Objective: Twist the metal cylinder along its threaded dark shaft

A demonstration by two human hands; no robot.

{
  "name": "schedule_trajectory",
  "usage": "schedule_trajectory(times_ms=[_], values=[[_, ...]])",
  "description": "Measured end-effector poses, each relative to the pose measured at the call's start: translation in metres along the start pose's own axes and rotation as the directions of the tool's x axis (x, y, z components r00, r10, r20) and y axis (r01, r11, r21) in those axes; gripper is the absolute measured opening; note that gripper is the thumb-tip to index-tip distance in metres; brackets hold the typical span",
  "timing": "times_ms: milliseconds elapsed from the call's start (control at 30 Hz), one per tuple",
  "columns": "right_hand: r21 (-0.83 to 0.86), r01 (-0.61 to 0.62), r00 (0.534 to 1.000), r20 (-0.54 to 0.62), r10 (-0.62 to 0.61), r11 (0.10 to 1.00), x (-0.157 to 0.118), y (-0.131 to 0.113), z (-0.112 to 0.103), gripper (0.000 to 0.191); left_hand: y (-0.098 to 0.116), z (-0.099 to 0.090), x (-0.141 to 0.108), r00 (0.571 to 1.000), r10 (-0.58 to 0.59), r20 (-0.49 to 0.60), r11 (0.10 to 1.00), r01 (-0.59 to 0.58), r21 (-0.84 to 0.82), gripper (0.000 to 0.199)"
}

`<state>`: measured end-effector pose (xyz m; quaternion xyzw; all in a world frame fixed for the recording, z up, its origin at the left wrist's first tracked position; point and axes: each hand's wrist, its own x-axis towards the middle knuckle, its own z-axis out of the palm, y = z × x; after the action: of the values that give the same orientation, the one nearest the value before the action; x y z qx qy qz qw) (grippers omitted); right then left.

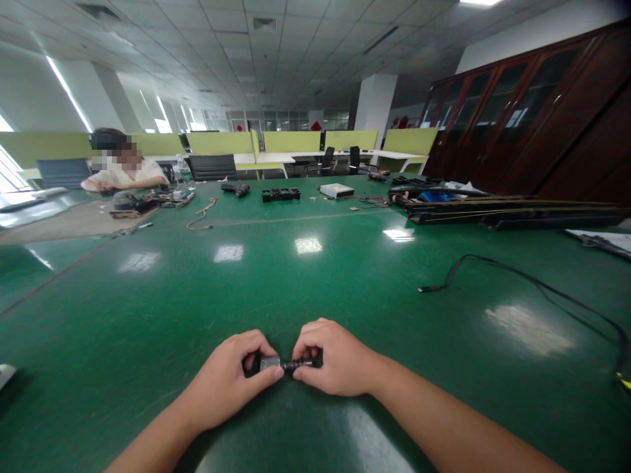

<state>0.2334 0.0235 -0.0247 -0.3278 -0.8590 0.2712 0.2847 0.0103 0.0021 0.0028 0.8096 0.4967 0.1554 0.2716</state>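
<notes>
Just above the green tabletop, at the lower middle of the head view, is a small part with a grey metal-looking body (269,362) and a dark, ribbed, rod-like end (299,364). My left hand (224,373) pinches the grey body between thumb and fingers. From the other side, my right hand (338,358) has its thumb and curled fingers closed on the dark end. The part lies roughly level, pointing left to right. Fingers cover some of it, and its exact kind is too small to make out.
A black cable (513,266) curves over the right of the green table (256,276). Farther back lie a power drill (235,190), a black fan-like module (280,195), a pale metal box (337,190) and long black rails (453,210). A person (128,171) sits at the far left.
</notes>
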Motion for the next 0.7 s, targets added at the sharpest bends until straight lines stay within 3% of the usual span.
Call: schedule_trajectory(times_ms=[200,333,500,700], values=[[0.003,-0.031,1.000,-0.001,0.031,1.000,-0.002,0.018,-0.018,0.012,0.000,0.001,0.000,1.000,-0.024,0.002,1.000,0.024,-0.001,0.024],[0.081,-0.137,0.983,-0.111,0.145,0.987,-0.003,0.027,-0.030,0.008,-0.001,0.000,-0.001,1.000,-0.022,0.000,1.000,0.022,0.001,0.026],[0.063,-0.083,0.996,-0.020,0.084,0.995,-0.002,0.020,-0.025,0.009,0.002,-0.001,-0.002,0.999,-0.030,-0.009,1.000,0.030,-0.001,0.026],[0.030,-0.050,0.999,-0.005,0.051,0.998,0.000,0.009,-0.014,0.007,0.002,-0.001,0.001,0.999,-0.032,-0.009,0.999,0.032,0.001,0.024]])
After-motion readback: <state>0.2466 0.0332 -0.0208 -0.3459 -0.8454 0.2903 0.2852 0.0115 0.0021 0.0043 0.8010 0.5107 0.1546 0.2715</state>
